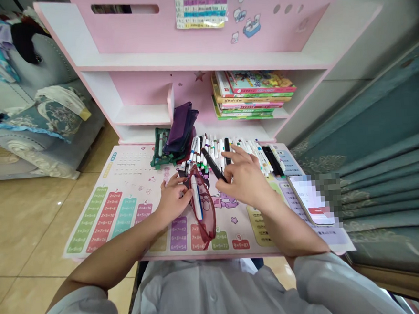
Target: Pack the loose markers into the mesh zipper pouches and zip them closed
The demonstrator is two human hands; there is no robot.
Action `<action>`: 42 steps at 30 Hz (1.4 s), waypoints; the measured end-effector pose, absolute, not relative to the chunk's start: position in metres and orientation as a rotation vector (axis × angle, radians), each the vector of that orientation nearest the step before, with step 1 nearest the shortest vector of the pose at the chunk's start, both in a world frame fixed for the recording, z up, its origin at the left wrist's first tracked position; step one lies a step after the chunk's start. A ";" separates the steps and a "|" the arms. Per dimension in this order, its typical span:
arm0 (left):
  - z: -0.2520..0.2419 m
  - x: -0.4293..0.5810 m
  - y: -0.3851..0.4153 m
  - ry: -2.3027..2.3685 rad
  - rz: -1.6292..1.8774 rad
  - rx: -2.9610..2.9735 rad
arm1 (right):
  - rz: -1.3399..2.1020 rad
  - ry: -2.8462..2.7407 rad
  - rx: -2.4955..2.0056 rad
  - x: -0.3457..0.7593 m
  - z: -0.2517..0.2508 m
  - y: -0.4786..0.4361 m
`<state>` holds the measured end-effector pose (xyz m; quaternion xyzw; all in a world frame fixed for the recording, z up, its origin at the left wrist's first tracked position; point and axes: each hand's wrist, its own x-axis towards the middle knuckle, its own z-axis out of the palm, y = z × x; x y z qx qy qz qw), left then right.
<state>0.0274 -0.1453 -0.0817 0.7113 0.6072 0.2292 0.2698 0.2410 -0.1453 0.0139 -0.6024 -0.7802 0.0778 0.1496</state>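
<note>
- For good control, hold the black marker (213, 165) lightly and keep the red mesh pouch (207, 219) steady by its edge.
- The right hand (245, 177), back upward, pinches the marker's near end, its other fingers spread.
- The left hand (174, 197), nearly closed, grips the pouch's left edge; the pouch lies near-center on the bench (153, 180).

- I see sheer red mesh on the pouch (208, 212).
- On my screen the black marker (213, 164) looks smooth plastic.
- I make out glossy floor tiles (31, 227), a cloth curtain (385, 164).
</note>
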 end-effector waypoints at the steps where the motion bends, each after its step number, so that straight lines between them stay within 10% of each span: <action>1: -0.082 0.027 -0.145 1.637 0.621 1.919 | 0.261 -2.298 -1.669 0.242 0.020 -0.156; 27: -0.085 0.024 -0.145 1.617 0.651 1.962 | 0.286 -2.862 -1.755 0.192 -0.026 -0.163; 42: -0.081 0.025 -0.146 1.627 0.604 1.946 | 0.016 -1.929 -2.232 0.259 -0.062 -0.055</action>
